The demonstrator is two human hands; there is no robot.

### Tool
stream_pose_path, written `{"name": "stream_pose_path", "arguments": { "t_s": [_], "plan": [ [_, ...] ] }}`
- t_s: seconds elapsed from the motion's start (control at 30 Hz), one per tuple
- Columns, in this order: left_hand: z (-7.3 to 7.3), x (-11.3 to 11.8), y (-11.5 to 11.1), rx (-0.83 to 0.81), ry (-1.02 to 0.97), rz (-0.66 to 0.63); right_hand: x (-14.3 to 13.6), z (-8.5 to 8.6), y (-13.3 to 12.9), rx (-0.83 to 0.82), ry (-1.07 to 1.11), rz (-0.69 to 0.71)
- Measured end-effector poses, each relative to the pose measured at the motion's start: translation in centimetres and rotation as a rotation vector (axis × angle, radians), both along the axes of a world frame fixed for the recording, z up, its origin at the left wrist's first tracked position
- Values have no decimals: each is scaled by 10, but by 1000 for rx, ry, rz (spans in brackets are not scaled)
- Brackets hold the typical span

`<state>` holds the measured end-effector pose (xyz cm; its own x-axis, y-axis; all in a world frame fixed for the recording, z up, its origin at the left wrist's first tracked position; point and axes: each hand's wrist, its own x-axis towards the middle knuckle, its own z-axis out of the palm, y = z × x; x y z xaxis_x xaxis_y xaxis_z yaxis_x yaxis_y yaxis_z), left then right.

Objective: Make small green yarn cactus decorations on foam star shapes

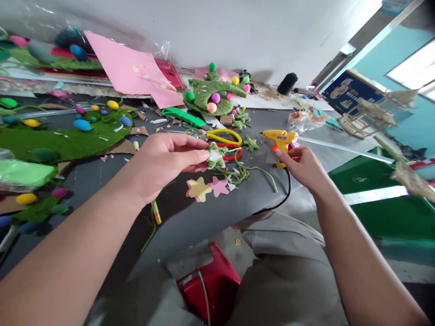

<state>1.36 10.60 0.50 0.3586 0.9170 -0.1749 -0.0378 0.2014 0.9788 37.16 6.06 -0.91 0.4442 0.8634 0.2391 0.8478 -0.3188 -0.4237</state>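
Note:
My left hand (166,158) pinches a small star partly wrapped in green yarn (216,156) above the grey table (190,217). Loose green yarn (244,174) trails from it onto the table. My right hand (302,166) grips the handle of a yellow-and-orange hot glue gun (279,138), whose nozzle points left toward the star. The gun's black cord (287,192) drops over the table's edge. A yellow paper star (199,189) and a pink paper star (219,186) lie just below the left hand.
Yellow-handled scissors (224,136) and a finished green star (250,143) lie behind the work. A green yarn tree with pompoms (212,97), pink card (131,68), green felt with pompoms (64,140) and a glue stick (157,213) crowd the table. A red stool (210,280) shows below.

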Motion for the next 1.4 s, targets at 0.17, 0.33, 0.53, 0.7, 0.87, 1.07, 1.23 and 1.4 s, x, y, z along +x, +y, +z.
{"name": "stream_pose_path", "arguments": {
  "t_s": [0.17,0.33,0.53,0.7,0.87,1.07,1.23,1.4],
  "plan": [
    [-2,-1,0,102,136,-1,-42,24,-31,-8,-6,78],
    [-3,-1,-1,87,112,-13,-105,29,-22,156,349,653],
    [0,2,-4,-21,4,-42,-136,24,-1,249,422,744],
    [1,2,-5,-72,-98,-61,-142,22,1,262,518,720],
    [1,3,-5,-47,-76,-52,-146,23,0,248,458,724],
    [1,4,-5,-39,-32,-32,-147,24,0,224,472,730],
    [1,5,-5,-37,-19,-12,-147,24,0,201,472,718],
    [1,5,-5,-20,-5,3,-145,23,0,212,464,705]
  ]
}}
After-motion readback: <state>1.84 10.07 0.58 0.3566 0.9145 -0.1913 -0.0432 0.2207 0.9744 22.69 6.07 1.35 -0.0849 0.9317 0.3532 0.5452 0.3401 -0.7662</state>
